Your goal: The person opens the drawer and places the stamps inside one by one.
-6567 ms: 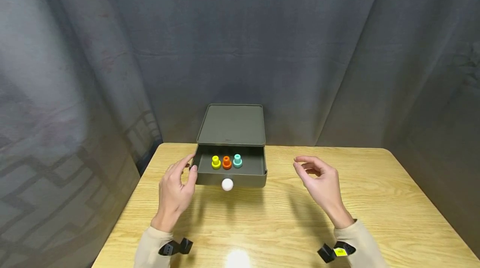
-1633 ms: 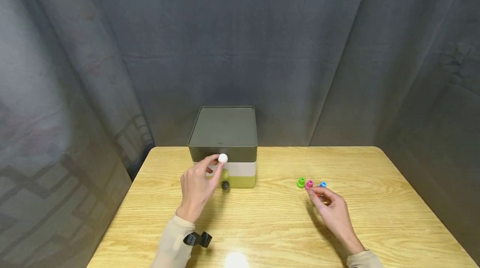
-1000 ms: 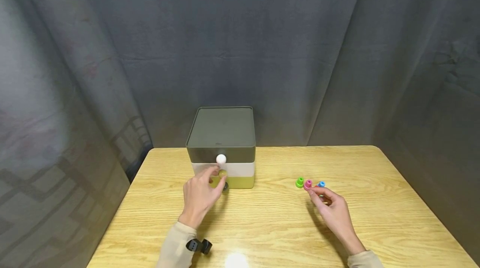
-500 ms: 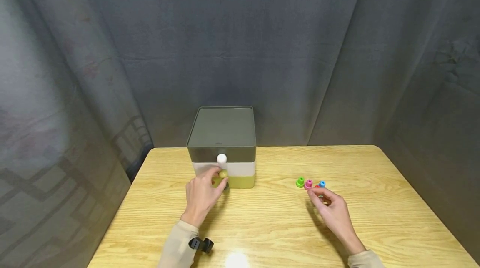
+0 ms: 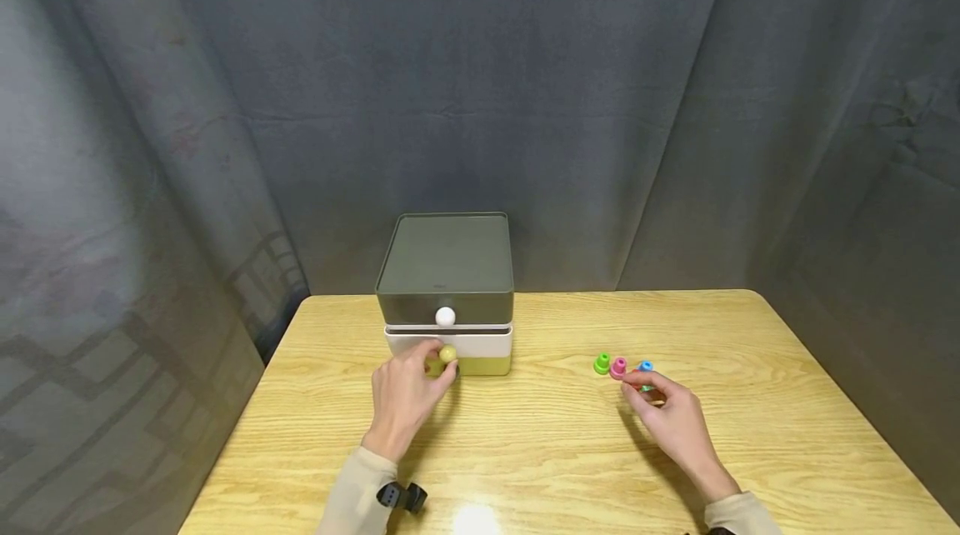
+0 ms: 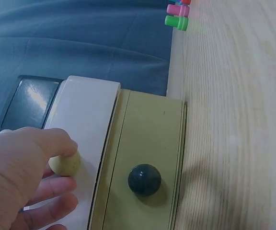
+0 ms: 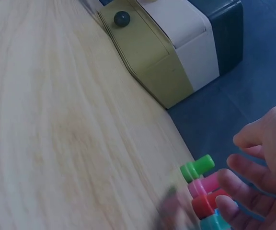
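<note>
A three-tier drawer box (image 5: pixel 453 252) stands at the back: dark green on top, white in the middle, olive-yellow at the bottom. My left hand (image 5: pixel 401 406) pinches the yellow knob (image 5: pixel 447 354) of the white drawer (image 5: pixel 487 345), which is slightly out, leaving a narrow dark gap above its front. My right hand (image 5: pixel 675 427) hovers loosely curled, holding nothing, beside a group of small pegs. Among them are a green peg (image 5: pixel 602 364), a pink peg (image 5: pixel 618 368), a blue peg (image 5: pixel 646 367) and a red peg (image 7: pixel 205 205); the hand partly hides the group.
A white knob (image 5: pixel 446 317) marks the closed top drawer. The bottom drawer carries a dark knob (image 6: pixel 144 180), mostly behind my left fingers in the head view. Grey curtains (image 5: pixel 480 102) enclose the wooden table (image 5: pixel 540 452) at the back and sides.
The top drawer, earlier open with yellow, orange and teal pegs inside, is closed. My left hand went from the white knob down to the yellow one and drew the white drawer out slightly.
</note>
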{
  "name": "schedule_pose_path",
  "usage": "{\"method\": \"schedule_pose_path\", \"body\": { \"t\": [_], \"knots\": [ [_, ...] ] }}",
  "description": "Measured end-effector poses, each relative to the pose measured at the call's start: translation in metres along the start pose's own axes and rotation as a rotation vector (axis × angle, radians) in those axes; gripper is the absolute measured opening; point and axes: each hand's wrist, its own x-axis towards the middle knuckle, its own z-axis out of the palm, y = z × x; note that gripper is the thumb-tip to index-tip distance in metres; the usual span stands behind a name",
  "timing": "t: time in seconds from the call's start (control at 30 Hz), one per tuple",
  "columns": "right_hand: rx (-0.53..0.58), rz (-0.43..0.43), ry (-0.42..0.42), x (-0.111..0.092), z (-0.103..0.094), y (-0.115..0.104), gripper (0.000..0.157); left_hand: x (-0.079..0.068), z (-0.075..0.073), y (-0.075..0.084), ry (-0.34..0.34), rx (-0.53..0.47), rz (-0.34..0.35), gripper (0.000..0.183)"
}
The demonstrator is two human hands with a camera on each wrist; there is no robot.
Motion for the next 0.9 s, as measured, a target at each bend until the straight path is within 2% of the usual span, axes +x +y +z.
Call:
{"method": "schedule_pose_path", "body": {
  "t": [0.33, 0.67, 0.9],
  "knots": [
    [-0.027, -0.022, 0.031, 0.006, -0.009, 0.006, 0.010, -0.008, -0.009, 0.002, -0.009, 0.028, 0.040, 0.027],
    [-0.036, 0.017, 0.036, 0.010, -0.019, 0.010, 0.020, -0.016, -0.022, 0.005, -0.063, 0.045, 0.096, 0.029],
    [-0.054, 0.084, 0.017, 0.011, -0.022, 0.014, 0.030, -0.024, -0.029, 0.007, -0.047, 0.084, 0.141, 0.029]
  ]
}}
